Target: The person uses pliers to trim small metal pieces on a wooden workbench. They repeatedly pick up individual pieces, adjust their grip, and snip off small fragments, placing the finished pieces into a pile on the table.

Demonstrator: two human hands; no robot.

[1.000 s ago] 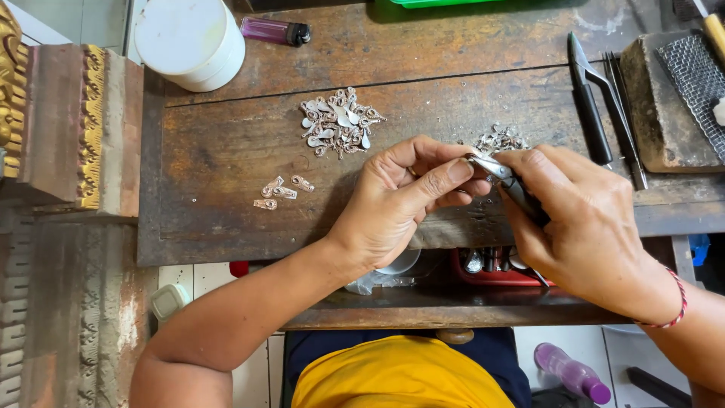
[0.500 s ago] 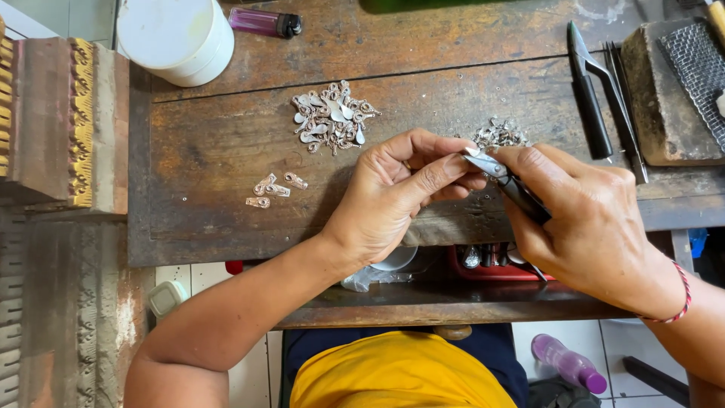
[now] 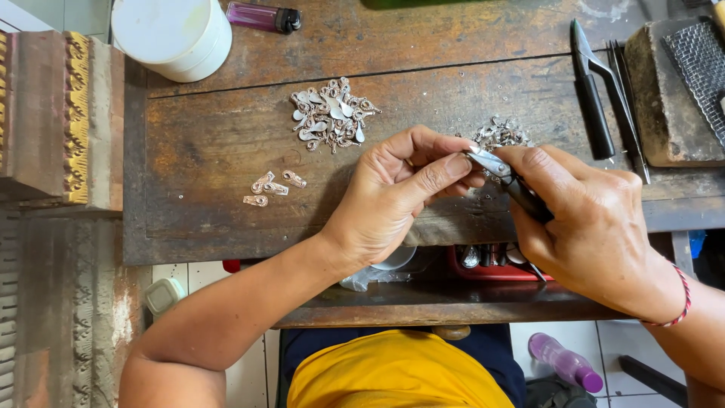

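My left hand pinches a small silver metal piece between thumb and fingers over the front part of a worn wooden workbench. My right hand grips dark-handled pliers, whose tip meets that same piece. A pile of small silver leaf-shaped pieces lies just beyond my left hand. A second small heap of silver bits sits right behind my fingertips. Several finished-looking pieces lie apart at the left.
A white round tub and a purple lighter stand at the back left. Black tweezers and pliers lie at the right beside a block with wire mesh. A carved gilded wooden piece flanks the left.
Both hands stay together on the small piece with only slight finger shifts; the view has drifted a little.
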